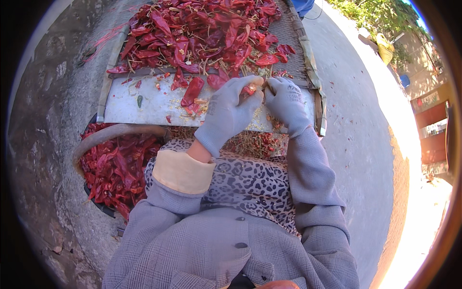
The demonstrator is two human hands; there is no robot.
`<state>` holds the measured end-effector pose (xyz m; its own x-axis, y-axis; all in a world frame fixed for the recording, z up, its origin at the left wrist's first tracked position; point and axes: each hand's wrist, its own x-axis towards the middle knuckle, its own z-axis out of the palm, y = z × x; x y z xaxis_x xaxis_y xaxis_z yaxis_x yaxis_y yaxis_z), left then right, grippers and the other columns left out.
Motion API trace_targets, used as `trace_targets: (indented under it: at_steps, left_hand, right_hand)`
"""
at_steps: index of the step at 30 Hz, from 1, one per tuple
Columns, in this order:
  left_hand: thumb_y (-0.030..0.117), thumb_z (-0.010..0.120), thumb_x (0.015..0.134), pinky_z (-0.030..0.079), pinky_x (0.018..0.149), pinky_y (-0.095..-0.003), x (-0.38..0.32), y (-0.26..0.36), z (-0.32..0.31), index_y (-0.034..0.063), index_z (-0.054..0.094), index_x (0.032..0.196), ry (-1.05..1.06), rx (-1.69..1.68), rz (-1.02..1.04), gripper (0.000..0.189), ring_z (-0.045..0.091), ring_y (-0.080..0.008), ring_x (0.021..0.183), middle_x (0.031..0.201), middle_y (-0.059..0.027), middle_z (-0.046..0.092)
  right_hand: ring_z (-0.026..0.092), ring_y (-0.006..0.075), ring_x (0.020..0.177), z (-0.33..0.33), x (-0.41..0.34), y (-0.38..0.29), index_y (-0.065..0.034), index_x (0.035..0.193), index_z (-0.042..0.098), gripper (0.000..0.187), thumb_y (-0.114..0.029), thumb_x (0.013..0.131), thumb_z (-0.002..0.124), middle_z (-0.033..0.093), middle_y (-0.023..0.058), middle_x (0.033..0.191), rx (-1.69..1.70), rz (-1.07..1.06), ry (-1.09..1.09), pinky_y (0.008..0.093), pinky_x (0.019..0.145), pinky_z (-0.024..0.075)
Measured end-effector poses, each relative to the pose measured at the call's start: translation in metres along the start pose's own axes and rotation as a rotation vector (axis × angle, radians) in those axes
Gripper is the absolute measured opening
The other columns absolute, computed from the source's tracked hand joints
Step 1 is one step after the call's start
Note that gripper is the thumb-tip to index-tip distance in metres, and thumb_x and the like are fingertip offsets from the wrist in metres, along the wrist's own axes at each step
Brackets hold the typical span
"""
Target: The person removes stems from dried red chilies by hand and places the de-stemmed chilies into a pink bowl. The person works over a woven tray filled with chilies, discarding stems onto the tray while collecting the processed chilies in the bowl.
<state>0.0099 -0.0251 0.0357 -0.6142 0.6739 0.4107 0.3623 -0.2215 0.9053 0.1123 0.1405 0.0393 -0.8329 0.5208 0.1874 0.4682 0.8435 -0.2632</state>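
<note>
My left hand point(232, 108), in a grey work glove, grips a torn red chili pepper point(249, 89) between thumb and fingers; its broken end shows pale seeds. Close beside it is my gloved right hand point(287, 102), fingertips drawn together near the chili's end. Whether anything sits in that pinch is hidden. Both hands are above a whitish board point(144, 101) strewn with seeds and chili bits. A dried red chili point(193, 92) lies there, left of my left hand. Beyond, a large heap of dried red chilies point(202, 32) covers a woven tray point(288, 39).
At my left stands a basket with a thick curved handle point(119, 129), full of red chilies point(122, 166). Stems and chili scraps point(252, 142) lie below the board's near edge. Pink strands point(104, 41) lie left of the tray. A yellow sack point(384, 48) is far right.
</note>
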Motion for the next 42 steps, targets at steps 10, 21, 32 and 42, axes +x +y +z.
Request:
trace_targets:
  at_steps: [10, 21, 32, 42]
  left_hand:
    - [0.008, 0.069, 0.098, 0.055, 0.089, -0.0309, -0.004, 0.011, 0.003, 0.0034, 0.064, 0.134, -0.207, -0.163, -0.055, 0.036, 0.068, -0.0163, 0.103, 0.124, -0.0095, 0.071]
    - [0.011, 0.063, 0.103, 0.056, 0.082, -0.0263, -0.009, 0.012, 0.009, 0.0028, 0.067, 0.132, -0.316, -0.443, -0.242, 0.03, 0.067, -0.0063, 0.089, 0.109, -0.0054, 0.072]
    - [0.017, 0.066, 0.103, 0.056, 0.077, -0.0279, -0.005, 0.019, 0.002, 0.0037, 0.071, 0.12, -0.279, -0.693, -0.411, 0.022, 0.065, -0.0076, 0.079, 0.098, -0.0019, 0.07]
    - [0.0, 0.07, 0.089, 0.058, 0.088, -0.0383, -0.01, -0.001, 0.012, 0.0066, 0.068, 0.126, -0.125, 0.051, 0.217, 0.038, 0.073, -0.0281, 0.102, 0.112, -0.0154, 0.074]
  right_hand:
    - [0.069, 0.0149, 0.083, -0.04, -0.051, 0.015, -0.002, 0.117, 0.067, 0.022, -0.016, 0.105, 0.054, 0.073, 0.0071, 0.098, 1.63, 0.306, -0.218, 0.0317, 0.079, 0.0575]
    - [0.06, 0.0095, 0.075, -0.048, -0.073, -0.028, 0.0007, 0.117, 0.067, 0.024, -0.018, 0.103, 0.059, 0.067, 0.0022, 0.087, 1.342, 0.378, -0.025, 0.0248, 0.072, 0.0502]
    - [0.063, 0.0061, 0.082, -0.063, -0.079, -0.044, 0.0028, 0.114, 0.071, 0.021, -0.01, 0.099, 0.063, 0.072, 0.0038, 0.093, 1.046, 0.271, 0.267, 0.0231, 0.074, 0.0517]
    - [0.069, 0.0224, 0.081, -0.062, -0.079, -0.069, -0.0055, 0.109, 0.071, 0.022, -0.007, 0.087, 0.074, 0.069, 0.0093, 0.089, 0.587, -0.104, 0.354, 0.0341, 0.074, 0.0557]
